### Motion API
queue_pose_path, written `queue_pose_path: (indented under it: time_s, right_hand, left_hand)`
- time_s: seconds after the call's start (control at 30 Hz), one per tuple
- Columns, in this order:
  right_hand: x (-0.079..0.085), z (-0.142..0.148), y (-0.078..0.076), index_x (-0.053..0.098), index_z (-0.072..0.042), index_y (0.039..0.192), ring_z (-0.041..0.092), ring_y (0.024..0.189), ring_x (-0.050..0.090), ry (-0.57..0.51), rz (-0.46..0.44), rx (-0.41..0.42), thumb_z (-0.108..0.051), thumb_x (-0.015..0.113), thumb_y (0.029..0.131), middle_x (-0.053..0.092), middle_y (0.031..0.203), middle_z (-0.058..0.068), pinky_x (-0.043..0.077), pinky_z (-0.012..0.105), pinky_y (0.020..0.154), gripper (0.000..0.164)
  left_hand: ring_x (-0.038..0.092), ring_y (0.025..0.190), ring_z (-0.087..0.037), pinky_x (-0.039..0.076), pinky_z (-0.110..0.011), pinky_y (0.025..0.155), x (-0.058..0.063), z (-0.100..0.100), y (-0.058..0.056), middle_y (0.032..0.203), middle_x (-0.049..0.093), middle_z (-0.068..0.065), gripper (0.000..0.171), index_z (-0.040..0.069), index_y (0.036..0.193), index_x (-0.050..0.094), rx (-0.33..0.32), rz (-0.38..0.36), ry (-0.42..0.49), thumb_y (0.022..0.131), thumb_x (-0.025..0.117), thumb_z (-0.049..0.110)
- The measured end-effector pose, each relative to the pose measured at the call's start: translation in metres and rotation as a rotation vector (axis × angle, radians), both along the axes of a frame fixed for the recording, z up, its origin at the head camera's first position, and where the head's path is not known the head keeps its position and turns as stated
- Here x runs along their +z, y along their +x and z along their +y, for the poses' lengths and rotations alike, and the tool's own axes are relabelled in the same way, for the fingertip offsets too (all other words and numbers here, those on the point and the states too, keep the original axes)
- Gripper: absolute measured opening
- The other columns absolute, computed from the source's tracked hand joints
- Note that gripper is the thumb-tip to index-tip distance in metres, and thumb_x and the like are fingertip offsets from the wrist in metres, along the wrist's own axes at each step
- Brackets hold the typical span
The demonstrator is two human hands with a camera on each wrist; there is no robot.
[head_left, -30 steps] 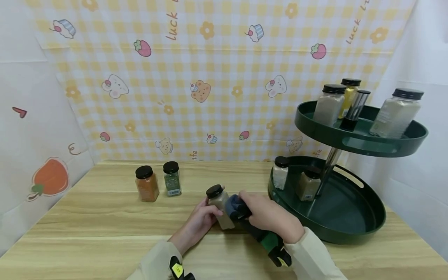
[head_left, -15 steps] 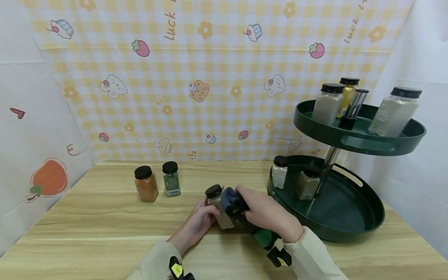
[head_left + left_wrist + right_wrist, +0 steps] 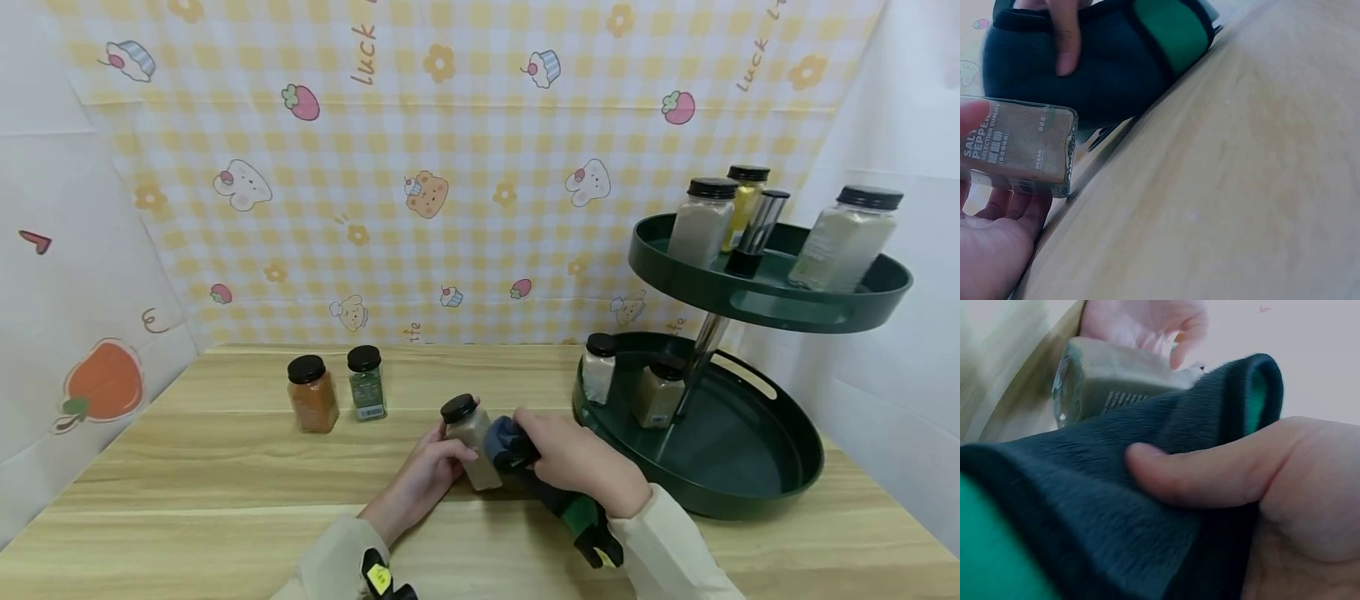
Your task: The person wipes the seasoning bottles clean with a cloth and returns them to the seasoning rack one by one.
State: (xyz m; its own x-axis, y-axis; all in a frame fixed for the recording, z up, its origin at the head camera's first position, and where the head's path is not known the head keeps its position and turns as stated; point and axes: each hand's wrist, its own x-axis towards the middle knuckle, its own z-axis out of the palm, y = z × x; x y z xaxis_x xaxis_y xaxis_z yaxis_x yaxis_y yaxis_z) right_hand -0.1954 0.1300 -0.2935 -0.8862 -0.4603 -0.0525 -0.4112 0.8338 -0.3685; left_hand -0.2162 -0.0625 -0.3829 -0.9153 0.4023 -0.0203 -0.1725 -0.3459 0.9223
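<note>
My left hand point(image 3: 429, 477) grips a square clear spice jar point(image 3: 472, 450) with a black lid, tilted leftward just above or on the table; I cannot tell which. Its label reads salt and pepper, and the powder inside looks beige-brown in the left wrist view, where the jar's base point(image 3: 1054, 150) shows. In my right hand point(image 3: 581, 460) is a dark blue-grey cleaning cloth point(image 3: 551, 492) with black edging and a green part. The right thumb presses on the cloth point(image 3: 1116, 462), which lies against or close to the jar's right side. Fingers under the cloth are hidden.
An orange spice jar point(image 3: 312, 396) and a green herb jar point(image 3: 367, 385) stand at the table's back left. At right rises a two-tier dark green rack point(image 3: 738, 454). Its lower tray bears a white jar point(image 3: 599, 371) and a brownish jar point(image 3: 660, 396); several containers stand on the upper tray point(image 3: 772, 304).
The right hand has moved the cloth leftward over the jar's side, then back to the right, uncovering more of the jar. The left hand keeps its hold in nearly the same place.
</note>
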Motion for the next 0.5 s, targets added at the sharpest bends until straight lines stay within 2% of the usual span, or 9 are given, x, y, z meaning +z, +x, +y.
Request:
queue_pose_path:
  time_s: [0.13, 0.27, 0.4, 0.5]
  right_hand:
    - [-0.0012, 0.0011, -0.0006, 0.052, -0.01, 0.104, 0.016, 0.073, 0.052, 0.037, 0.01, -0.002, 0.006, 0.063, 0.078, 0.062, 0.092, 0.005, 0.048, 0.036, 0.072, 0.033]
    - [-0.0004, 0.001, -0.0009, 0.05, -0.01, 0.106, 0.016, 0.071, 0.053, -0.018, 0.05, 0.015, 0.004, 0.061, 0.08, 0.062, 0.091, 0.005, 0.046, 0.034, 0.068, 0.032]
    - [0.001, -0.0014, 0.0003, 0.048, -0.012, 0.112, 0.016, 0.078, 0.058, -0.131, 0.108, 0.046, 0.0, 0.059, 0.085, 0.064, 0.099, 0.008, 0.048, 0.035, 0.07, 0.032]
    - [0.0019, -0.0037, 0.0019, 0.047, -0.011, 0.115, 0.016, 0.086, 0.061, -0.191, 0.146, 0.069, -0.001, 0.059, 0.087, 0.065, 0.106, 0.011, 0.05, 0.037, 0.074, 0.033]
  left_hand:
    - [0.034, 0.122, -0.018, 0.028, -0.031, 0.1, 0.0001, 0.0004, -0.0009, 0.144, 0.031, -0.011, 0.075, 0.012, 0.147, 0.026, -0.008, 0.007, -0.007, 0.076, 0.05, -0.001]
    - [0.04, 0.116, -0.015, 0.03, -0.03, 0.099, 0.0001, 0.0002, -0.0005, 0.142, 0.036, -0.01, 0.075, 0.012, 0.146, 0.028, -0.006, 0.006, -0.009, 0.076, 0.05, -0.001]
    - [0.048, 0.101, -0.011, 0.034, -0.028, 0.094, 0.0005, 0.0001, 0.0006, 0.122, 0.05, -0.001, 0.065, 0.009, 0.139, 0.033, 0.001, -0.001, 0.006, 0.076, 0.047, -0.002]
    - [0.049, 0.092, -0.011, 0.036, -0.026, 0.091, 0.0008, 0.0001, 0.0009, 0.104, 0.05, 0.004, 0.054, 0.006, 0.129, 0.036, 0.005, -0.006, 0.012, 0.077, 0.045, -0.002]
